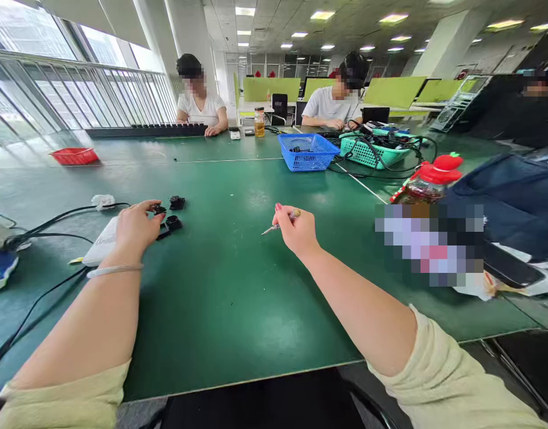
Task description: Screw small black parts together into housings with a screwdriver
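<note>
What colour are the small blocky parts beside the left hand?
Black; the blocky parts show best in the head view.

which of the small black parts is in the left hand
The left hand has the gripped part between thumb and fingertip; the farther black part and the nearer black part lie on the green table beside it.

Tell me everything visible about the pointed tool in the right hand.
The slim pointed tool has a bright, metallic-looking shaft narrowing to its tip and a mottled, gold-brown handle end. It tilts, tip down and toward the picture's left, in the grip of the right hand, over the green table. The hand hides its middle; whether the tip touches the table is unclear.
</note>
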`<move>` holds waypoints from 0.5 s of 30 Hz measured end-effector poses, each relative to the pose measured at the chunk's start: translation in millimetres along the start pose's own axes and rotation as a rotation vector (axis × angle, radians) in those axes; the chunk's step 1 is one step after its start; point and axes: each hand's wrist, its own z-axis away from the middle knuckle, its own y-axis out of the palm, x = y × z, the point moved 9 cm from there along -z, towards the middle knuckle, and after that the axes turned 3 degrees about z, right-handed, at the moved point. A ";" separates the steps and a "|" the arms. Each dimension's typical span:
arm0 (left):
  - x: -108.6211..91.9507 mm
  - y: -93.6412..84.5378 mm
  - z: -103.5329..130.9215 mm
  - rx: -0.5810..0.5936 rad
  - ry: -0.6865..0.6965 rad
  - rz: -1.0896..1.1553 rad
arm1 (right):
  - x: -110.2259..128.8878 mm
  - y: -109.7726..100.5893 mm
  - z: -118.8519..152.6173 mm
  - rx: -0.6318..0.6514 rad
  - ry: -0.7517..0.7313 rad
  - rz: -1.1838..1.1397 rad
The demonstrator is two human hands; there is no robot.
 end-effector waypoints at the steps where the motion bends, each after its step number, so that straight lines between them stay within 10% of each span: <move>1: -3.2 0.6 -0.2 0.014 0.024 -0.024 | -0.1 -0.2 -0.5 -0.001 0.003 0.010; 15: 1.6 13.4 0.4 0.147 0.011 -0.249 | 3.8 0.4 -1.4 0.023 0.020 0.075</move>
